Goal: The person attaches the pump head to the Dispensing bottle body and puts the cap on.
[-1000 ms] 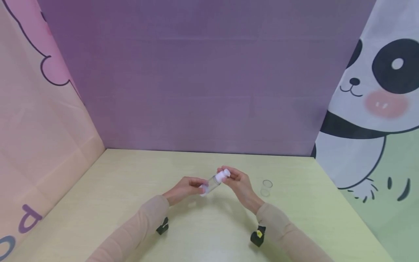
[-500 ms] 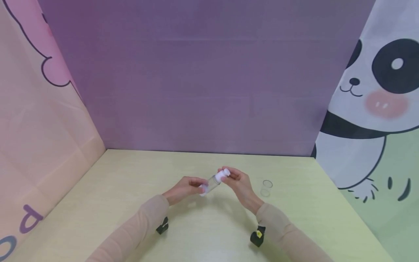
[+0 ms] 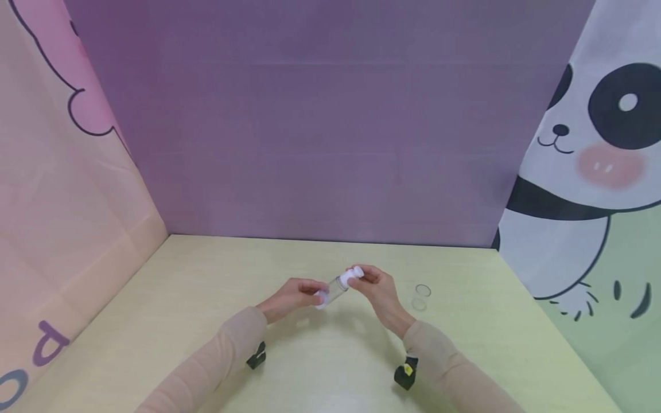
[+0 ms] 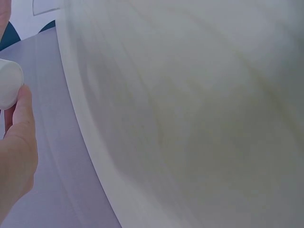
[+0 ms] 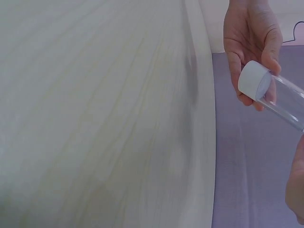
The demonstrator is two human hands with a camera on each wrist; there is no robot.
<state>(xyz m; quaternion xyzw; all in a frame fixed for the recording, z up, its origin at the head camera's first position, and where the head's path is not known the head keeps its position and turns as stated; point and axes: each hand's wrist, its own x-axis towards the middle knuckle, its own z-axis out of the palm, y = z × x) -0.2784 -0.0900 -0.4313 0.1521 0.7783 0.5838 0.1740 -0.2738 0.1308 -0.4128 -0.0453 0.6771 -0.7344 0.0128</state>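
Observation:
A clear cylindrical bottle (image 3: 335,290) with white ends is held tilted above the table, its right end higher. My left hand (image 3: 292,297) pinches the lower white end between thumb and fingers; the right wrist view shows this white end (image 5: 254,80) and the clear wall beside it. My right hand (image 3: 381,295) grips the white upper part (image 3: 349,277) of the bottle, with a narrower white tip sticking out past the fingers. In the left wrist view, a white end (image 4: 9,84) of the bottle shows at the left edge, against my left hand's fingers.
A clear open-rimmed cylinder (image 3: 420,298) stands on the pale wooden table (image 3: 217,275), to the right of my right hand. A purple backdrop (image 3: 330,126) rises behind the table. Printed cloths with a panda (image 3: 558,246) and pink shapes flank it. Dark wrist devices (image 3: 405,374) hang under both sleeves.
My right fingers have shifted slightly on the white upper part of the bottle. My left hand, the bottle's tilt and the cylinder on the table stay nearly the same.

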